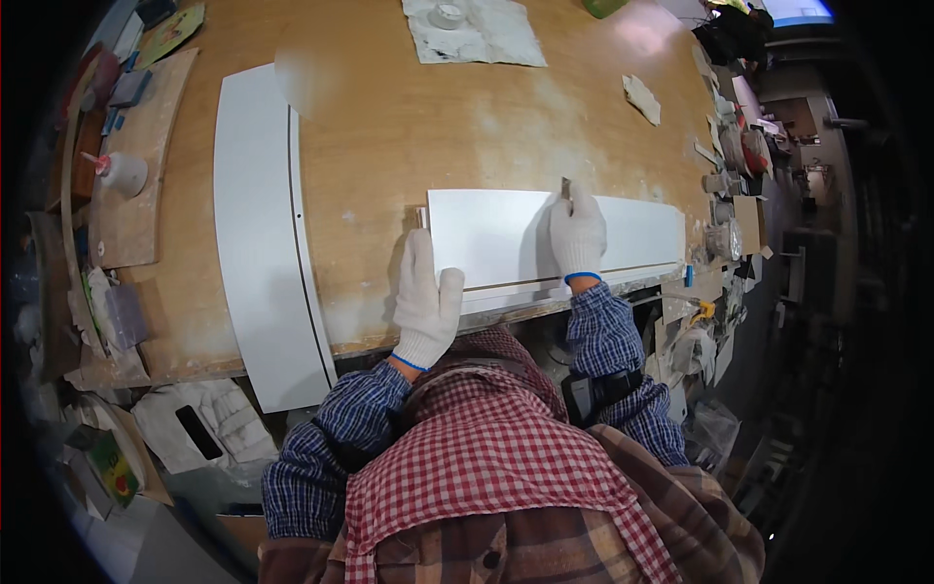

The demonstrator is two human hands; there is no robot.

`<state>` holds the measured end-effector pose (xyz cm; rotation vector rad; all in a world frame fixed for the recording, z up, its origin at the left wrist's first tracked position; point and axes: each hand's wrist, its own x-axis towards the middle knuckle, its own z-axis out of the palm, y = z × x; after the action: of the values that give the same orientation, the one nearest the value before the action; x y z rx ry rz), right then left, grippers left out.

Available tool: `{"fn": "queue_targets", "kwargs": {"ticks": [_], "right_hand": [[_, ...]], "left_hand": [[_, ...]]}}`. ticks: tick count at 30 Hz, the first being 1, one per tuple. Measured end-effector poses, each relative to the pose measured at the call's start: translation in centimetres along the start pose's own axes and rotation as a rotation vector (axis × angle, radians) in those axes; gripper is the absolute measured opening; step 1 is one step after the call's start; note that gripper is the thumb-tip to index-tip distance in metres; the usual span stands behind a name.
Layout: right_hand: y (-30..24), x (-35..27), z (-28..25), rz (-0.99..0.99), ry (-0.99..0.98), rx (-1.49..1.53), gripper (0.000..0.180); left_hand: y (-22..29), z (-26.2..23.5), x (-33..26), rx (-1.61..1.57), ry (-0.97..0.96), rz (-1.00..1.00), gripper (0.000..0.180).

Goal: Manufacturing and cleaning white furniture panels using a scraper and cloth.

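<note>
A long white panel [496, 234] lies flat near the front edge of the wooden workbench [409, 127]. My left hand [424, 297], in a white knit glove, presses on the panel's left end, fingers together and thumb spread. My right hand [576, 232], also gloved, rests on the panel's far edge near its middle and grips a small dark tool [565, 185] at that edge. A thin white strip [545, 286] runs along the panel's near side.
A second, larger white panel [255, 234] lies across the bench at left. A crumpled white sheet with a roll of tape [449, 15] sits at the far edge. Rags, small jars and tools crowd the right edge [725, 185]. A glue bottle [121, 173] stands at left.
</note>
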<state>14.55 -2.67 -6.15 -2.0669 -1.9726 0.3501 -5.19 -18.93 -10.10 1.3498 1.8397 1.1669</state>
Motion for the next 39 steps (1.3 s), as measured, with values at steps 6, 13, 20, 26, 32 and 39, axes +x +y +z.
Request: {"fn": "queue_targets", "kwargs": {"ticks": [6, 13, 20, 26, 32, 39], "right_hand": [[-9.6, -4.2, 3.7, -0.447, 0.089, -0.018, 0.043], [-11.2, -3.1, 2.5, -0.357, -0.067, 0.092, 0.037], [-1.8, 3.5, -2.1, -0.070, -0.049, -0.025, 0.040], [6.9, 6.5, -5.4, -0.046, 0.211, -0.089, 0.039], [15.0, 9.9, -11.5, 0.083, 0.198, -0.271, 0.038], [23.9, 10.6, -14.0, 0.049, 0.360, -0.078, 0.033]], "left_hand": [[1.0, 1.2, 1.1, -0.047, -0.059, -0.047, 0.074], [-0.2, -0.6, 1.8, -0.095, -0.021, -0.029, 0.066], [-3.2, -4.6, 1.5, -0.129, 0.026, -0.048, 0.061], [-6.8, -8.6, 1.2, -0.236, 0.025, -0.235, 0.063], [-16.6, -11.8, -1.2, -0.331, 0.007, -0.294, 0.063], [-2.2, -6.9, -1.3, -0.209, 0.070, -0.242, 0.067]]}}
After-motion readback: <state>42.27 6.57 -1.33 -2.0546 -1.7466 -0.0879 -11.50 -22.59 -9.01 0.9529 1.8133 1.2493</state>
